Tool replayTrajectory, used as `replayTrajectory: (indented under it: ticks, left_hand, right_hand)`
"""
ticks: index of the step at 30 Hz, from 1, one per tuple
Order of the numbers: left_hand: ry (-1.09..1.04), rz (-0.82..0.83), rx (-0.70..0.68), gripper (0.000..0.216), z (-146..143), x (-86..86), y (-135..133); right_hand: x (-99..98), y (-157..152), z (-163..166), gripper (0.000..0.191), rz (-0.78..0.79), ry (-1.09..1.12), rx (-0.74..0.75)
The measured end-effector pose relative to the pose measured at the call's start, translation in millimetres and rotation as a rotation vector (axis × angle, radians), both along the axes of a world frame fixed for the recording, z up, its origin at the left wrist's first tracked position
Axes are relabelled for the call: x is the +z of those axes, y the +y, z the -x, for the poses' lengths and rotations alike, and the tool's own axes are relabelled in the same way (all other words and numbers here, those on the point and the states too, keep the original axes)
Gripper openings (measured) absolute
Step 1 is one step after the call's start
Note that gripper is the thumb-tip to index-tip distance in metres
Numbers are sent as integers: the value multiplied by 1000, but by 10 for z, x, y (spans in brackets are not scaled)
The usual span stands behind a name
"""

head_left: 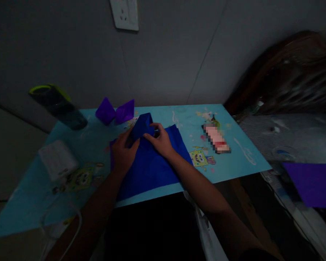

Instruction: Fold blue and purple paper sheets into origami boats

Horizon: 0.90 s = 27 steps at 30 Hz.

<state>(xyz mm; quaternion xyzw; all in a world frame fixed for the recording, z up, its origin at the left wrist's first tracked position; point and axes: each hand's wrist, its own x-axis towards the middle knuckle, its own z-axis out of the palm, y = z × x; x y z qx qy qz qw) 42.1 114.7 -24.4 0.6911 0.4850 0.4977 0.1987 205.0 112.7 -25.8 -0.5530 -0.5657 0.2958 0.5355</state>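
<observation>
Your 2 forearms reach in over the near edge of the table [233, 166], angled inward so that your hands come close together at the blue fold [142, 125], which rises above the blue sheet [149, 174]. Your left hand [124, 150] grips the fold's left side, thumb toward you, the other fingers partly hidden. Your right hand [161, 139] comes in from the right, palm turned toward the fold, thumb and index finger pinching its right side, the index farther from you than the thumb. You have the sheet spread on the table beneath both hands. Beyond them sit 2 purple pieces [125, 111]; the phone [216, 138] lies well apart to your right, the bottle [61, 108] to your left
</observation>
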Motion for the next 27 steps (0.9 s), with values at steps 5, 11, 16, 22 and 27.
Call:
replayTrajectory:
  ticks: [5,11,16,22,27]
  left_hand:
    - [135,-64,86,51,-19,-18,18]
    - [206,-125,64,57,-108,24,-16]
    - [243,20,116,57,-95,131,-94]
    - [170,79,109,59,-85,182,-148]
    - [48,209,140,51,-95,184,-72]
  right_hand:
    - [-2,29,-23,33,37,-73,-47]
    - [94,-32,-78,38,112,-218,-84]
    - [193,-128,-62,45,158,-314,-47]
    - [222,-151,-47,45,134,-390,-35]
    - [266,-182,-41,41,100,-367,-13]
